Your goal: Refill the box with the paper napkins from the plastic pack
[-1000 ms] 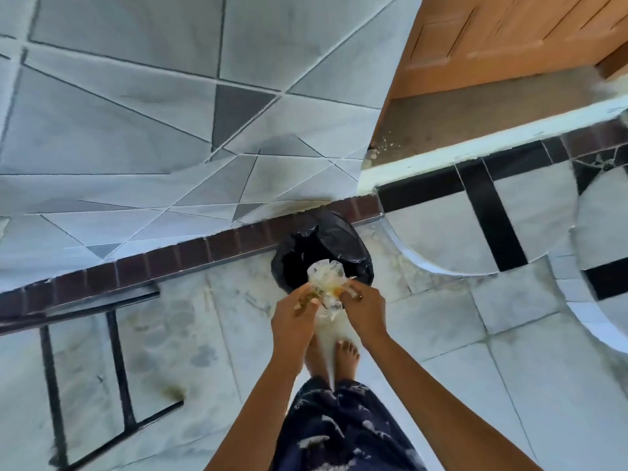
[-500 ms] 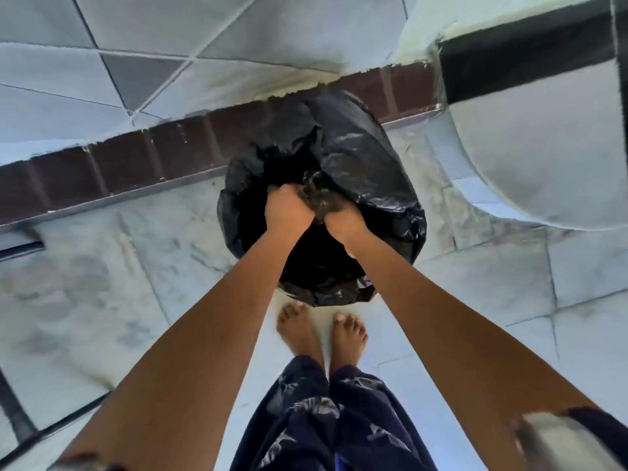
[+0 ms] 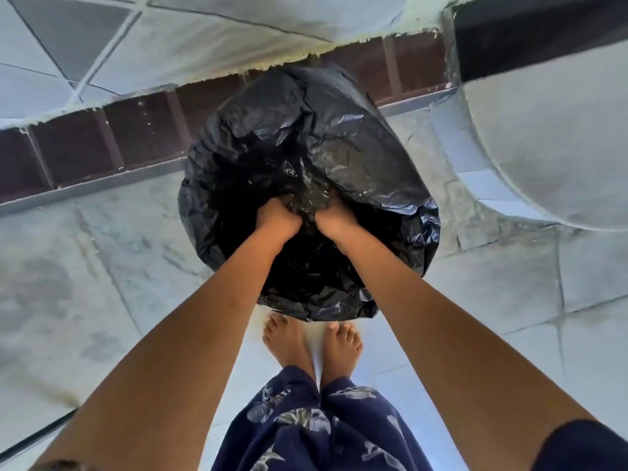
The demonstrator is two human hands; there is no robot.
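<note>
A black bin bag [image 3: 343,137] stands open on the floor in front of me, against the wall. Both my hands are pushed down into its mouth, side by side. My left hand [image 3: 277,217] and my right hand [image 3: 334,217] are closed, fingertips hidden in the folds. Between them sits a crumpled clear plastic pack [image 3: 307,198], squeezed by both hands. No napkin box and no napkins are in view.
A band of dark brown tiles [image 3: 136,141] runs along the foot of the tiled wall behind the bag. A curved white tiled base [image 3: 550,147] bulges in at the right. My bare feet [image 3: 289,341] stand just short of the bag. A dark metal bar [image 3: 30,440] crosses the lower left corner.
A second ago I held the crumpled clear pack above the bag. I have bent down and pushed it, with both hands, into the bag's mouth; the view has closed in.
</note>
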